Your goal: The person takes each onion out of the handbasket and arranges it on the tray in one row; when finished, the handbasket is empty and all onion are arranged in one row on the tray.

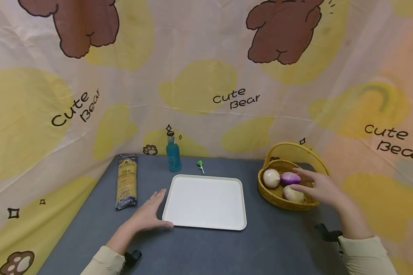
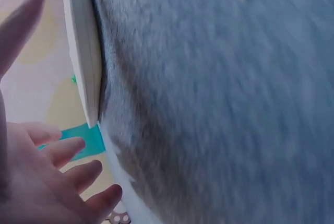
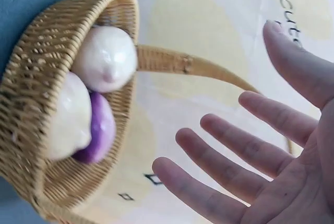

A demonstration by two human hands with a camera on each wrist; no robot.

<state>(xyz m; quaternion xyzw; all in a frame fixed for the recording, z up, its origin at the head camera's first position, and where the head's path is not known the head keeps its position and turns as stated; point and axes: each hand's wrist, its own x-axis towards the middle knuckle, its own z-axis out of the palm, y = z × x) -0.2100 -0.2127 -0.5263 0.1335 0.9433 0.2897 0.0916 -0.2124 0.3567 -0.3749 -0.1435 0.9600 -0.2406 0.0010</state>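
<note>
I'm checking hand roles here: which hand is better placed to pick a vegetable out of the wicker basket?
Right. The right hand hovers open over the yellow wicker basket, fingers by the purple onion. The left hand lies flat on the grey table beside the white rectangular tray, far from the basket.

The basket's tall handle (image 1: 289,147) arches over the onions (image 1: 285,182) and blocks a reach from behind, the front stays open, and bare table (image 1: 261,244) lies around the white tray (image 1: 206,200).
</note>
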